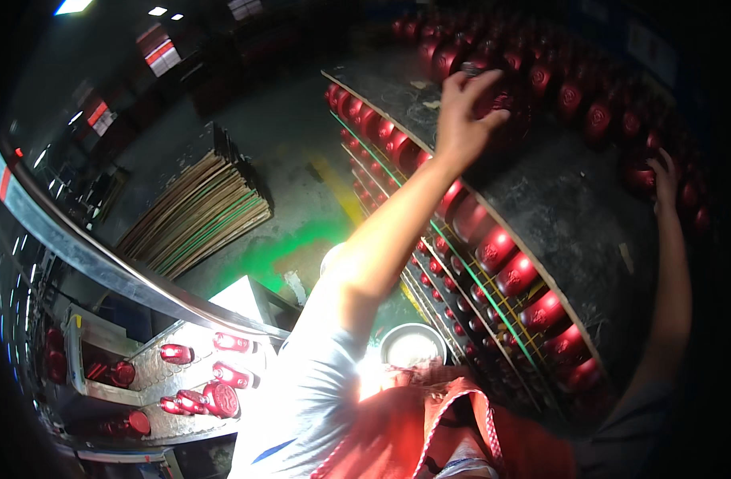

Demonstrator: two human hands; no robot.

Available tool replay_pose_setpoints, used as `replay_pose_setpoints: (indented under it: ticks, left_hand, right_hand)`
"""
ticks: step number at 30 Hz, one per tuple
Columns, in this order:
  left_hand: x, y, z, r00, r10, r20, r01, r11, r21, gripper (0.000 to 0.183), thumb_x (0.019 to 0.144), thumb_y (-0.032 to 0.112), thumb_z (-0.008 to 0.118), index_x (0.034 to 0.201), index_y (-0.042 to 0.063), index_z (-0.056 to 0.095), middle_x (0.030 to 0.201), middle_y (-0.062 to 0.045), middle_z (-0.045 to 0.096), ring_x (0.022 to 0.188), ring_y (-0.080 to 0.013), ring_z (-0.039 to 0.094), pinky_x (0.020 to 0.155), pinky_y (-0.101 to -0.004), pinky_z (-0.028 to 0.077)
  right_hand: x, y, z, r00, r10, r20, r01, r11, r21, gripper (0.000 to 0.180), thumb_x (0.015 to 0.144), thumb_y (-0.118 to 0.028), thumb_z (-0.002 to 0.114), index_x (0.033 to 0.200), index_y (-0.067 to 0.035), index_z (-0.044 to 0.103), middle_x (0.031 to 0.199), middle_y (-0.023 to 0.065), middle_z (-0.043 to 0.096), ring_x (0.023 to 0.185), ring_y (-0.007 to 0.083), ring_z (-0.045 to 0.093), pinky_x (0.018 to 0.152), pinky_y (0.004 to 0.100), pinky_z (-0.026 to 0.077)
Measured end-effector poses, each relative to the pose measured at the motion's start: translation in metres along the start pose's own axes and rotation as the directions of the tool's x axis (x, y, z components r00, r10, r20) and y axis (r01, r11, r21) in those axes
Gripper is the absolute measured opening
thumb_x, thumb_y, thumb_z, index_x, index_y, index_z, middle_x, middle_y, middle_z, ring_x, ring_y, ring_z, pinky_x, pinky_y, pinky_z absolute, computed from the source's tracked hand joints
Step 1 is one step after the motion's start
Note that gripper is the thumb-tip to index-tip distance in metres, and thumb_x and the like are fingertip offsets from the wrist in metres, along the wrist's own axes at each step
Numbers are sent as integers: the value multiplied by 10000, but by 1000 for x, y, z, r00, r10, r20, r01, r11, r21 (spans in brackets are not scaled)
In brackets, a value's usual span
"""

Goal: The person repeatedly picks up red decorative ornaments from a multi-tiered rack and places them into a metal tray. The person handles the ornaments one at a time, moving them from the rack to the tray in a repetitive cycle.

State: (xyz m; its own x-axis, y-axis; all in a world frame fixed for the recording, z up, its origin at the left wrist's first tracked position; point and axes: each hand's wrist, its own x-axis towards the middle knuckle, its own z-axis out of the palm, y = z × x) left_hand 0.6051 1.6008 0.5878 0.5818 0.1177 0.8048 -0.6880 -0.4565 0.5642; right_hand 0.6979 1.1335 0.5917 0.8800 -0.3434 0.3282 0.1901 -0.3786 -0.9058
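Over the dark board (557, 215) on top of the rack, my left hand (470, 120) has its thumb and fingers around a dark red bottle (504, 100), blurred and in shadow. Farther right, my right hand (666, 179) curls its fingers over another glossy red bottle (639, 175) at the edge of the packed group. Rows of red bottles (569, 96) with embossed fronts stand along the far side of the board. Below the board's near edge, more red bottles (515, 272) fill the lower layers.
At lower left, a brightly lit conveyor (179, 338) carries several red bottles (221, 398), beneath a curved metal rail (102, 257). A stack of thin boards (197, 215) lies on the floor. A round pale container (413, 347) stands by my red apron (389, 431).
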Motion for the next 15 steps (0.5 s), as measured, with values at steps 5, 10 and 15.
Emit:
replay_pose_setpoints:
  ticks: [5,10,15]
  left_hand:
    - [-104,8,-123,894,-408,183,411,587,-698,591,958,89,618,1503,98,390,1398,-132,548,1237,-251,580,1051,-437,500]
    - [-216,-51,-150,460,-619,637,633,-275,-724,534,1016,267,551,1497,97,393,1471,-180,470,1287,-322,543,1067,-505,482]
    - [-331,-104,-149,164,-282,945,390,-862,-325,685,882,505,613,1431,118,478,1392,-249,467,1107,-381,557,801,-449,570]
  right_hand:
    - [-147,-65,0,1000,18,-18,-8,898,439,571,936,-290,569,1471,-122,465,1453,115,502,1310,245,504,1071,444,447]
    - [-314,-84,60,912,-24,410,-347,490,800,503,1001,-347,483,1411,-55,487,1394,159,544,1229,311,577,974,480,532]
    - [-436,-2,164,781,29,624,-619,-96,779,602,993,-438,485,1458,-63,412,1455,179,465,1312,381,473,1002,544,463]
